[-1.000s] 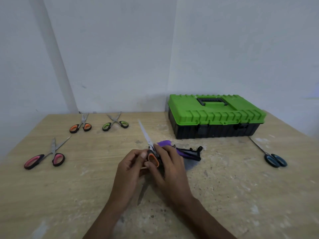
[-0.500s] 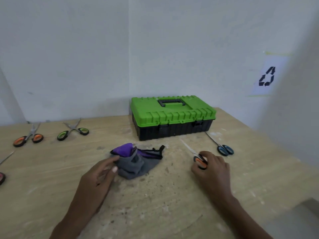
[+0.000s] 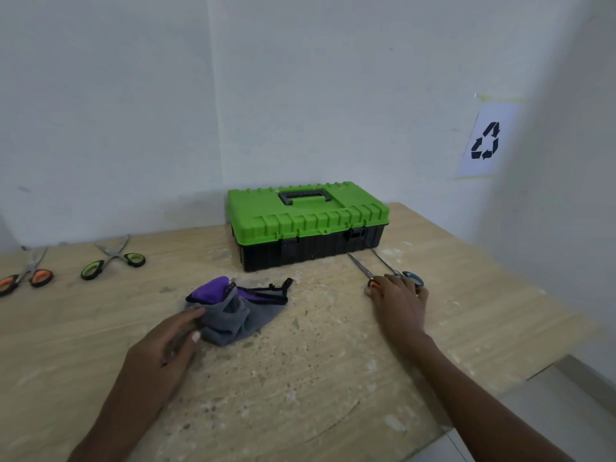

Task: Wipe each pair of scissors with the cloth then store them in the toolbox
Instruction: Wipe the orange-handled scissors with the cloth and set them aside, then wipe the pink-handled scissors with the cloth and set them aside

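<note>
My right hand [image 3: 398,301] lies over the handles of an orange-handled pair of scissors [image 3: 360,266] on the table. Its fingers curl round the handles, and the closed blades point toward the toolbox [image 3: 306,221]. The toolbox has a green lid and a black base, and it stands closed at the back. A blue-handled pair of scissors [image 3: 411,276] lies just right of my fingers. My left hand [image 3: 163,348] rests on the table with its fingertips touching the left edge of the crumpled grey and purple cloth [image 3: 233,315].
A green-handled pair of scissors [image 3: 111,260] and another orange-handled pair [image 3: 30,275] lie open at the back left. The table's right edge [image 3: 546,358] drops to the floor. A recycling sign [image 3: 485,141] hangs on the right wall.
My right hand carried the orange-handled scissors from the cloth to the right and set them beside the blue pair. My left hand stayed at the cloth. My view turned right.
</note>
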Motion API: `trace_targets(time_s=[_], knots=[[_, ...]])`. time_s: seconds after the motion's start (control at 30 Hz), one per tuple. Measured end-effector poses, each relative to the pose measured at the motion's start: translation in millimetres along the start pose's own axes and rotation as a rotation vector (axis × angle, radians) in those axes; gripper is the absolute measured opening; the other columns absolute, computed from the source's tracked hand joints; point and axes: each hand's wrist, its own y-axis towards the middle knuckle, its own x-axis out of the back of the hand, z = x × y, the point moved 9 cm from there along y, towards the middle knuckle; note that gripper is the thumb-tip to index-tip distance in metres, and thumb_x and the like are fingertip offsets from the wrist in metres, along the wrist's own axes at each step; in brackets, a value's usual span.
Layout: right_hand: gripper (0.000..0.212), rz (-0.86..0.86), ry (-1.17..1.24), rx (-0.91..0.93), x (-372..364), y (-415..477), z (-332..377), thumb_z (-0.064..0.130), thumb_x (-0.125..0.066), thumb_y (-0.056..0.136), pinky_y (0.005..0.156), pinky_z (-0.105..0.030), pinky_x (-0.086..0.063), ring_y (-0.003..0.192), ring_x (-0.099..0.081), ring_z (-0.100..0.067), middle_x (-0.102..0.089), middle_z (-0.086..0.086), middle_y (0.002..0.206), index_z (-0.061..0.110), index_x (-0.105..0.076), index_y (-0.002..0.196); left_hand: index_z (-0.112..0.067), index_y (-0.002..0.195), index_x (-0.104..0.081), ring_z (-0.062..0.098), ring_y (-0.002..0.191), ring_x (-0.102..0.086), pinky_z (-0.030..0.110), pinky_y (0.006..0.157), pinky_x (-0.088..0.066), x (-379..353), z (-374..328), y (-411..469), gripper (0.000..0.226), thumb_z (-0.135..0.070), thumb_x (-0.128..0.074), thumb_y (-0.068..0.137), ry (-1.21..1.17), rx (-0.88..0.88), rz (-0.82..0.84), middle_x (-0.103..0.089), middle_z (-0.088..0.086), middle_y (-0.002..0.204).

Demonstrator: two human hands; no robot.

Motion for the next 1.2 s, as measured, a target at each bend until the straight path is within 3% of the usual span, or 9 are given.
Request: trace_targets(time_s=[0.1,0.23,0.37,0.47,0.6,0.77,0.93,1.03,1.2], knots=[[0.033,0.013,0.044,-0.015,-2.3,1.5,-0.2,0.048,-0.045,0.101,0.101,-0.042,-0.024,0.133,-0.042,-0.019,-0.059,0.01,0.134,0.034,-0.062,0.126,-0.026,0.13,-0.067,0.007,0.115,-0.06,-0.001,0.089,-0.044,-0.7,-1.6,-0.5,0.041,-0.009,-0.069,0.092,-0.001,-0.002,0.015,-0.054,-0.055,0.115],[0.035,0.011,0.038,-0.047,-1.1,-0.2,-3.0,0.049,-0.045,0.101,0.099,-0.044,-0.024,0.132,-0.041,-0.02,-0.057,0.009,0.137,0.035,-0.06,0.129,-0.029,0.13,-0.067,0.004,0.112,-0.059,-0.002,0.086,-0.043,-2.1,-3.1,-1.3,0.042,-0.01,-0.069,0.093,0.01,0.013,0.028,-0.05,-0.061,0.111],[0.036,0.023,0.027,-0.052,-2.2,-1.3,-2.3,0.049,-0.043,0.101,0.099,-0.044,-0.025,0.134,-0.039,-0.021,-0.054,0.008,0.14,0.035,-0.057,0.131,-0.028,0.129,-0.067,0.011,0.118,-0.062,0.019,0.091,-0.049,-0.9,-4.0,-2.4,0.04,-0.009,-0.069,0.093,0.036,0.035,0.016,-0.063,-0.027,0.125],[0.042,0.022,0.035,-0.045,-0.6,-6.2,2.4,0.049,-0.044,0.101,0.11,-0.048,-0.019,0.146,-0.026,-0.023,-0.039,0.002,0.156,0.033,-0.051,0.139,-0.024,0.129,-0.068,0.011,0.118,-0.062,0.025,0.094,-0.048,0.0,-4.3,-2.4,0.038,-0.007,-0.068,0.094,0.036,0.046,0.001,-0.065,-0.01,0.128],[0.036,-0.041,0.216,0.122,6.5,-25.6,50.1,0.036,-0.05,0.102,0.115,-0.048,-0.016,0.146,-0.029,-0.024,-0.043,-0.002,0.154,0.027,-0.057,0.137,-0.022,0.128,-0.069,0.01,0.117,-0.062,0.027,0.098,-0.047,3.2,-3.7,-0.8,0.035,-0.008,-0.066,0.096,0.05,0.042,-0.019,-0.067,-0.007,0.129],[0.031,-0.114,0.495,0.446,22.4,-64.2,158.0,0.025,-0.052,0.097,0.102,-0.043,-0.042,0.128,-0.053,-0.022,-0.063,-0.005,0.133,0.019,-0.068,0.122,-0.026,0.124,-0.071,0.007,0.116,-0.064,0.027,0.096,-0.051,16.2,-1.6,-3.6,0.031,-0.01,-0.059,0.101,-0.029,0.088,-0.107,-0.069,-0.012,0.125],[0.029,-0.036,0.626,0.705,22.9,-95.4,258.4,0.024,-0.051,0.096,0.097,-0.041,-0.047,0.118,-0.058,-0.022,-0.065,-0.002,0.122,0.016,-0.067,0.119,-0.032,0.12,-0.07,-0.001,0.108,-0.065,0.026,0.091,-0.054,32.7,-0.3,-10.2,0.032,-0.01,-0.057,0.101,-0.025,0.153,-0.148,-0.07,-0.016,0.119],[0.029,-0.001,0.621,0.78,13.7,-112.1,302.0,0.026,-0.052,0.094,0.097,-0.043,-0.048,0.117,-0.059,-0.023,-0.067,0.0,0.119,0.018,-0.068,0.117,-0.029,0.118,-0.072,-0.004,0.11,-0.063,0.028,0.098,-0.053,54.5,8.5,-12.8,0.031,-0.008,-0.059,0.099,0.025,0.147,-0.162,-0.07,-0.017,0.119],[0.037,0.04,0.552,0.752,-9.5,-128.0,346.1,0.034,-0.044,0.09,0.093,-0.044,-0.049,0.113,-0.063,-0.027,-0.071,-0.001,0.114,0.022,-0.072,0.11,-0.021,0.12,-0.071,0.014,0.117,-0.061,0.033,0.103,-0.048,113.2,33.9,-16.7,0.028,-0.008,-0.057,0.099,0.314,0.171,-0.218,-0.069,-0.006,0.124]])
